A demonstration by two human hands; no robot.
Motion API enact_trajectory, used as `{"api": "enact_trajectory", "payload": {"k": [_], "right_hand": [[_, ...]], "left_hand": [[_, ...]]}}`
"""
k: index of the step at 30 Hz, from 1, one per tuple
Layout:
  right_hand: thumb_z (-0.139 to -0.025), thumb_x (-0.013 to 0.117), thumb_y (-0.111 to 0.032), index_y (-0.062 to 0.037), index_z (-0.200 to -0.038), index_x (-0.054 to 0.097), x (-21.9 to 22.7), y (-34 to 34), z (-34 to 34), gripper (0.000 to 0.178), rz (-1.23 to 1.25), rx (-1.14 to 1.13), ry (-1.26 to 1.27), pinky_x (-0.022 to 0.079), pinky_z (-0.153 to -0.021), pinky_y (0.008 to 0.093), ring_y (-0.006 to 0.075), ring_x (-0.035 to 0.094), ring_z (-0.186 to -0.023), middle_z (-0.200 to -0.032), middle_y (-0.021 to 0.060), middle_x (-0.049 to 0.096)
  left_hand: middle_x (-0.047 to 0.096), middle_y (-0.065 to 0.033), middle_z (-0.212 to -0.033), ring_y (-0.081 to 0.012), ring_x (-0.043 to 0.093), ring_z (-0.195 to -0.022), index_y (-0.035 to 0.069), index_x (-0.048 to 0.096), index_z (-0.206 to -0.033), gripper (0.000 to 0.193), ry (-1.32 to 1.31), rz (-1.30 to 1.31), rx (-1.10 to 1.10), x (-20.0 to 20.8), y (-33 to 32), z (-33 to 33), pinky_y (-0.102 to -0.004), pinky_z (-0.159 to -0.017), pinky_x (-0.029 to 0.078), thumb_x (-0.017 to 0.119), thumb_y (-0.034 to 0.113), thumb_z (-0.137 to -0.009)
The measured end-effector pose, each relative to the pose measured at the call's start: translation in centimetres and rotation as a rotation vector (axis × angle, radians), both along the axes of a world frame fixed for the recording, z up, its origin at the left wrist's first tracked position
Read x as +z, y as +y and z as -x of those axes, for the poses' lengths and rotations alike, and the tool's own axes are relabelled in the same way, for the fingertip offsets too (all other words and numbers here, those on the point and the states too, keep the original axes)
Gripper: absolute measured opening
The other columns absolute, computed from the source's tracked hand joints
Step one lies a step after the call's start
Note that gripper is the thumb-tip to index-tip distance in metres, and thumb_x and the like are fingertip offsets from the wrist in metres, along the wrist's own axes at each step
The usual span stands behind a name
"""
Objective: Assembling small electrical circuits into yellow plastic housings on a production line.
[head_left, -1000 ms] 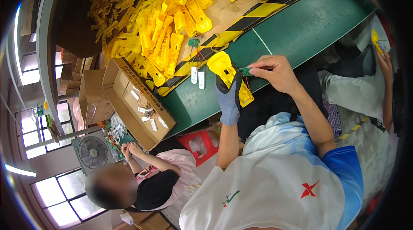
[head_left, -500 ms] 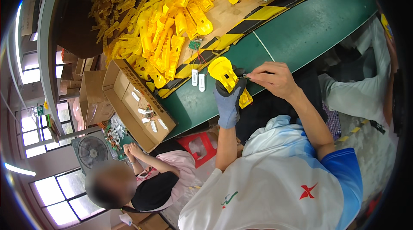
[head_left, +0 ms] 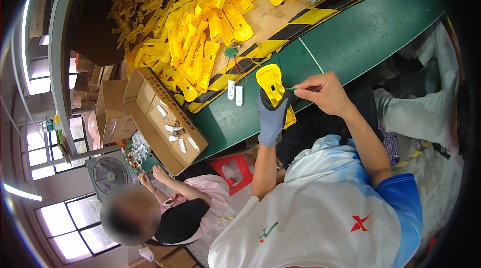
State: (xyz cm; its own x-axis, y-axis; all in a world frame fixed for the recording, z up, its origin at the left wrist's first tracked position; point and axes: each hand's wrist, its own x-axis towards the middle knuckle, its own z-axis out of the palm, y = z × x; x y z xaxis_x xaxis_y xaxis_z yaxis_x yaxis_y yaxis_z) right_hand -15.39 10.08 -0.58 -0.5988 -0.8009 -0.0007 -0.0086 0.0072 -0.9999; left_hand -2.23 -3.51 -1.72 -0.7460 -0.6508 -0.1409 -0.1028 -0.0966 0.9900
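Gloved left hand [head_left: 273,117] grips yellow housing [head_left: 273,85] over green table [head_left: 350,37] edge, long axis running away from body, rounded end pointing toward yellow parts pile [head_left: 210,22]. Right hand [head_left: 323,92] pinches small green part [head_left: 291,89] at housing's side

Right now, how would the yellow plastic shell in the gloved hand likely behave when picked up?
The yellow shell looks like a hollow moulding, so probably light and stiff. Its flat shape suggests no rolling. The left hand, gloved, should grip it without slipping while the right hand works on it.
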Motion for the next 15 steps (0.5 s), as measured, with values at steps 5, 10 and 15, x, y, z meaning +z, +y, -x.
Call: {"api": "enact_trajectory", "payload": {"k": [5, 10, 15], "right_hand": [[-0.083, 0.074, -0.009, 0.0019, -0.095, 0.074, 0.2, 0.1, 0.0, 0.016, -0.104, -0.006, -0.043, 0.049, -0.062, 0.0224, 0.0087, 0.064, -0.066, -0.077, 0.0114, 0.073], [-0.084, 0.073, -0.01, 0.0025, -0.096, 0.074, 0.9, 0.5, 0.6, 0.017, -0.155, -0.047, 0.012, 0.05, -0.063, 0.0231, 0.008, 0.063, -0.069, -0.077, 0.0098, 0.073], [-0.086, 0.073, -0.008, 0.0045, -0.1, 0.073, 0.8, -1.2, 0.0, 0.018, 0.078, -0.019, -0.258, 0.05, -0.067, 0.0208, 0.0067, 0.062, -0.073, -0.082, 0.006, 0.071]], "left_hand": [[0.061, -0.0043, -0.096, -0.013, 0.06, -0.083, 0.003, 0.053, -0.117, 0.042, -0.085, 0.019, 0.008, -1.3, -0.3, -0.3, -0.0275, -0.071, 0.052, 0.074, 0.003, -0.08], [0.063, -0.0074, -0.095, -0.0158, 0.063, -0.078, 0.004, 0.052, -0.121, 0.035, 0.139, -0.12, 0.047, 0.1, 0.1, 1.2, -0.029, -0.067, 0.053, 0.056, 0.031, -0.099], [0.063, -0.008, -0.094, -0.0176, 0.063, -0.073, 0.007, 0.052, -0.122, 0.065, 0.017, -0.267, -0.021, 0.4, -0.3, 1.0, -0.031, -0.064, 0.055, 0.026, 0.062, -0.1]]}}
